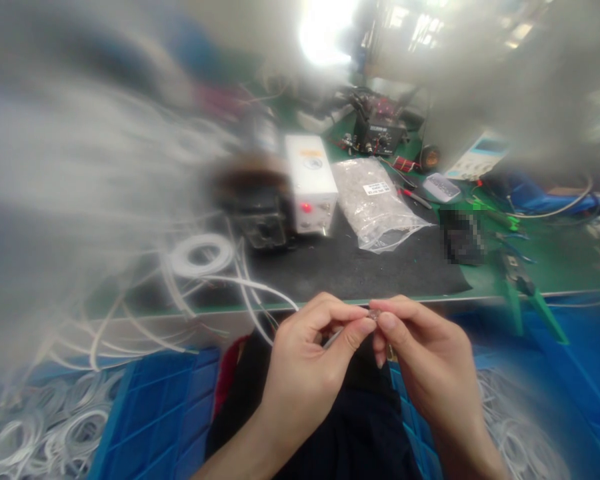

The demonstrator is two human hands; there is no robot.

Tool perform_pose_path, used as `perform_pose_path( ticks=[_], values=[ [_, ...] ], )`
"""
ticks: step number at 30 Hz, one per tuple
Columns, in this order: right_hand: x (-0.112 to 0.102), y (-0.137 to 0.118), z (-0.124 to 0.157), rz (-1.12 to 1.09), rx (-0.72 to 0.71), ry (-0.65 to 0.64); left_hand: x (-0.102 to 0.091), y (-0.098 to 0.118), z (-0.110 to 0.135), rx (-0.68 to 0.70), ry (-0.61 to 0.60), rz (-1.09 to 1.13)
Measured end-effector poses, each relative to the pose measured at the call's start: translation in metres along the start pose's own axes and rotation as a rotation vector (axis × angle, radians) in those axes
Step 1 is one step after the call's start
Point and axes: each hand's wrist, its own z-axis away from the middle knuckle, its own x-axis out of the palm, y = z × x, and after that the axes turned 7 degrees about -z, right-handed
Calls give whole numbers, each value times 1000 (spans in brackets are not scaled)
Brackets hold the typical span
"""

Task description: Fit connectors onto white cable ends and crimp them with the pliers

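Observation:
My left hand [313,357] is closed, its thumb and forefinger pinching the end of a white cable [260,285] that runs back to a coil on the bench. My right hand [427,360] is closed too, pinching a small clear connector [374,314] right at the left fingertips. Both hands meet in front of the bench edge, above my lap. Whether the cable end sits inside the connector is hidden by the fingers. A coil of white cable [203,255] lies on the bench to the left.
On the bench are a white box with a red light [313,187], a clear bag of small parts [375,200], a black machine [260,220] and green-handled pliers [525,287]. Blue crates [155,407] with coiled cables stand below on both sides.

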Motion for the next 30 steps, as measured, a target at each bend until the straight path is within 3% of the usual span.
perform_pose_path(
  ticks=[7,13,24,30],
  values=[
    [0,1,3,-68,37,-16,0,2,6,75,71,-67],
    [-2,3,3,-73,53,-35,5,4,9,-89,137,127],
    [7,2,-9,-192,156,-100,1,10,5,-109,100,323],
    [15,13,-19,-254,98,-162,-10,5,10,-105,221,347]
  ],
)
